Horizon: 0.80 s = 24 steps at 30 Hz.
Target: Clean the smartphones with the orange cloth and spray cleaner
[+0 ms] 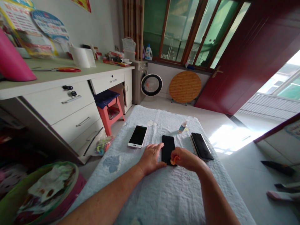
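the step in hand looks like wiping the black phone [167,145], which lies on the pale blue cloth [173,190] between a white phone [138,136] and a glossy dark phone [202,147]; the next move likely calls for light, steady strokes. the left hand [152,157], loosely spread, braces its left edge, while the right hand [182,156], fingers curled tight, grips an orange wipe [174,161] against its lower right.

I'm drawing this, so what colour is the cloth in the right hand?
The cloth is orange, seen best in the head view.

Bare forearms [112,195], L hand [150,158] & R hand [184,157] ditto
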{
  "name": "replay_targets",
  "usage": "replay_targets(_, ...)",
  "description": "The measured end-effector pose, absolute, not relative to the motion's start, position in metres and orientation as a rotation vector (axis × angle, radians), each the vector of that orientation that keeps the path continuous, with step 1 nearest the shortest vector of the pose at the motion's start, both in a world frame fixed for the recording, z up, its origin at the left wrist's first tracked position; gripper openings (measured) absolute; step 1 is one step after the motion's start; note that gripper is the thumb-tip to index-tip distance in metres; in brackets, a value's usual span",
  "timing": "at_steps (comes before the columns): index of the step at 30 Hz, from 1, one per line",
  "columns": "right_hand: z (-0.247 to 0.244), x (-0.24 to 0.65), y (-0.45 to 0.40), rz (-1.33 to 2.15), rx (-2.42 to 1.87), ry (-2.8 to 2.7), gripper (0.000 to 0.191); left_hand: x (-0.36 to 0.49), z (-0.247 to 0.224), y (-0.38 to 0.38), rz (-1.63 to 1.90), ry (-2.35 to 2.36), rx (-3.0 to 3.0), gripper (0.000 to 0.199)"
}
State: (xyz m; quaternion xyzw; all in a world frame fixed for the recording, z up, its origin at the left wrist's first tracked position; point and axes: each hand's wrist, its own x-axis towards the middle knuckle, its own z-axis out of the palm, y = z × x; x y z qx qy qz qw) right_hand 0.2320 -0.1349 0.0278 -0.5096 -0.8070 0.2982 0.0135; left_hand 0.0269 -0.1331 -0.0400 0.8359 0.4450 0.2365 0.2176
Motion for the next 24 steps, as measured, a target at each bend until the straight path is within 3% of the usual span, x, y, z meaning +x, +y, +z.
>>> replay_targets(8, 0.002, 0.230, -0.123, 0.493, -1.647, -2.262, 0.015, 0.026, -0.039, -0.133, 0.649, 1.212, 2.310, 0.085)
replay_targets(12, -0.013, 0.213, -0.118, 0.368, -1.481, -2.151, 0.018, 0.026, -0.041, -0.133, 0.653, 1.218, 2.295, 0.088)
replay_targets(24, -0.032, 0.190, -0.109, 0.197, -1.370, -2.156, 0.021, 0.025, -0.052, -0.130, 0.850, 1.162, 2.223, 0.127)
